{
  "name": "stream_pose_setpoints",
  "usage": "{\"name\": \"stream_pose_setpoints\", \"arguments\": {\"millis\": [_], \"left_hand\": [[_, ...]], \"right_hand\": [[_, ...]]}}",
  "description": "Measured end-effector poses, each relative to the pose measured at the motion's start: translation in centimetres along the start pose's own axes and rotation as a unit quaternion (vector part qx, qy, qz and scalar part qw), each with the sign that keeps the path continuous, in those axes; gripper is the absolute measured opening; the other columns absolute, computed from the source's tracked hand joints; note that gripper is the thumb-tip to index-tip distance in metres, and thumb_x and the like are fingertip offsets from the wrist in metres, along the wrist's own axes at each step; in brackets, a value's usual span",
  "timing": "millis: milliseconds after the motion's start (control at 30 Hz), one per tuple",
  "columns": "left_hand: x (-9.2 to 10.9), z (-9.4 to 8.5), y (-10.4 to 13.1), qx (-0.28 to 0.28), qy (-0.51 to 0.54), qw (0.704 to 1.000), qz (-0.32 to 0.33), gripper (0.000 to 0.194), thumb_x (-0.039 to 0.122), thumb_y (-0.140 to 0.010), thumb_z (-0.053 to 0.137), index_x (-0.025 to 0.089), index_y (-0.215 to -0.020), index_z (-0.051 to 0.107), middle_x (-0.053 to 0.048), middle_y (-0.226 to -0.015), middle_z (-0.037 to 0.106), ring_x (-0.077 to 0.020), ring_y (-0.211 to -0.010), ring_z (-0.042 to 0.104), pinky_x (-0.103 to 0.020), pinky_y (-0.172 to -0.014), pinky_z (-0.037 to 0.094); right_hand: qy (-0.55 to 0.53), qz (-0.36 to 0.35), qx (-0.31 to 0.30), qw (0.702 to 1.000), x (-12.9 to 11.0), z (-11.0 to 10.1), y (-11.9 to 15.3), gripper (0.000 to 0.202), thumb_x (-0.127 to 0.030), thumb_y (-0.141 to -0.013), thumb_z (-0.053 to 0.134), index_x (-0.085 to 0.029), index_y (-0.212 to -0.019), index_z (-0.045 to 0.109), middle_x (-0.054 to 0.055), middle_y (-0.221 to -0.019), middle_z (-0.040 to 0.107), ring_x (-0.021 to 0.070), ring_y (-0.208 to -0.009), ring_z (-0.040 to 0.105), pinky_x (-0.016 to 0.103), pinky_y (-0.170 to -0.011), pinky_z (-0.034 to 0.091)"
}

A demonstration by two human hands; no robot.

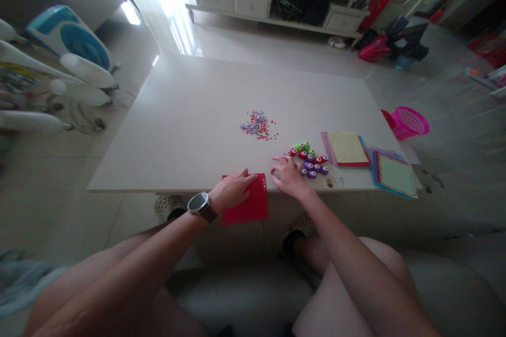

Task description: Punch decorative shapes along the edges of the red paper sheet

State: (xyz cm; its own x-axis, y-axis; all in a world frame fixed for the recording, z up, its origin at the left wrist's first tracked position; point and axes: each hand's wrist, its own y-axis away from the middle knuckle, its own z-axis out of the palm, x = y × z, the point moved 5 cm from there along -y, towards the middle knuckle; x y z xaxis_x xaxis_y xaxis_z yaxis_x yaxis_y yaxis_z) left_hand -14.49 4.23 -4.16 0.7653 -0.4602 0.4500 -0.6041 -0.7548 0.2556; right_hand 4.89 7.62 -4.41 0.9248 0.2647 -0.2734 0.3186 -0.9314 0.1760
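Note:
My left hand (234,189), with a watch (198,202) on its wrist, rests on a red sheet of paper (253,208) and holds it at the table's near edge. Small punched holes run along the sheet's borders, and its lower part sticks out past the edge. My right hand (289,175) is over the table just right of the sheet, thumb and index finger apart, with nothing seen between them. Beside it and partly behind it lie several small craft punches (310,166) in purple, red and green. Farther back is a scattered pile of colourful paper bits (258,125).
On the right of the white table (190,116) lie a stack of coloured paper (348,148) and sheets with punched borders (396,174). Small objects (329,182) sit near the front edge. A pink basket (410,122) stands beyond the table's right side.

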Motion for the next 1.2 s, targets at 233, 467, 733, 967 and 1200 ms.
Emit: {"name": "stream_pose_setpoints", "arguments": {"millis": [233,467,733,967,1200], "left_hand": [[0.0,0.0,0.1,-0.004,-0.007,1.0,-0.007,0.043,0.016,-0.094,0.05,0.024,-0.135,0.059,-0.008,-0.12,0.061,-0.0194,-0.094,0.065,-0.031,-0.088,0.054],[0.0,0.0,0.0,0.0,0.003,1.0,-0.011,0.048,0.017,-0.094,0.053,0.025,-0.141,0.058,-0.008,-0.123,0.06,-0.0199,-0.09,0.066,-0.034,-0.088,0.053],[-0.1,-0.1,0.0,-0.001,0.013,1.0,-0.009,0.05,0.017,-0.092,0.053,0.023,-0.141,0.058,-0.009,-0.123,0.06,-0.0213,-0.091,0.066,-0.036,-0.089,0.053],[0.1,-0.3,0.1,-0.008,0.009,1.0,-0.013,0.05,0.018,-0.093,0.053,0.025,-0.143,0.057,-0.008,-0.123,0.06,-0.0204,-0.093,0.066,-0.034,-0.09,0.053],[0.2,-0.4,0.1,-0.009,-0.003,1.0,-0.014,0.047,0.019,-0.095,0.051,0.025,-0.141,0.057,-0.008,-0.121,0.06,-0.0206,-0.094,0.067,-0.034,-0.091,0.053]], "right_hand": [[0.007,0.041,0.036,0.998,-0.1,-0.9,0.0,0.062,-0.025,-0.093,0.054,-0.018,-0.155,0.055,0.011,-0.168,0.042,0.0346,-0.152,0.032,0.055,-0.116,0.038],[-0.003,0.07,0.062,0.996,0.7,-2.5,-0.1,0.045,-0.018,-0.087,0.059,-0.021,-0.131,0.069,0.013,-0.142,0.064,0.0337,-0.131,0.051,0.048,-0.102,0.044],[0.007,0.088,0.057,0.994,3.0,-4.3,-0.1,0.034,-0.01,-0.083,0.059,-0.022,-0.111,0.074,0.01,-0.128,0.07,0.0316,-0.121,0.057,0.045,-0.099,0.044],[-0.013,0.126,0.06,0.99,5.4,-6.1,-0.1,0.027,-0.006,-0.081,0.062,-0.02,-0.1,0.074,0.01,-0.115,0.076,0.0301,-0.111,0.065,0.042,-0.095,0.047],[-0.004,0.076,0.011,0.997,3.1,-3.9,-0.1,0.027,-0.01,-0.084,0.063,-0.019,-0.107,0.074,0.01,-0.112,0.075,0.025,-0.104,0.067,0.034,-0.089,0.049]]}}
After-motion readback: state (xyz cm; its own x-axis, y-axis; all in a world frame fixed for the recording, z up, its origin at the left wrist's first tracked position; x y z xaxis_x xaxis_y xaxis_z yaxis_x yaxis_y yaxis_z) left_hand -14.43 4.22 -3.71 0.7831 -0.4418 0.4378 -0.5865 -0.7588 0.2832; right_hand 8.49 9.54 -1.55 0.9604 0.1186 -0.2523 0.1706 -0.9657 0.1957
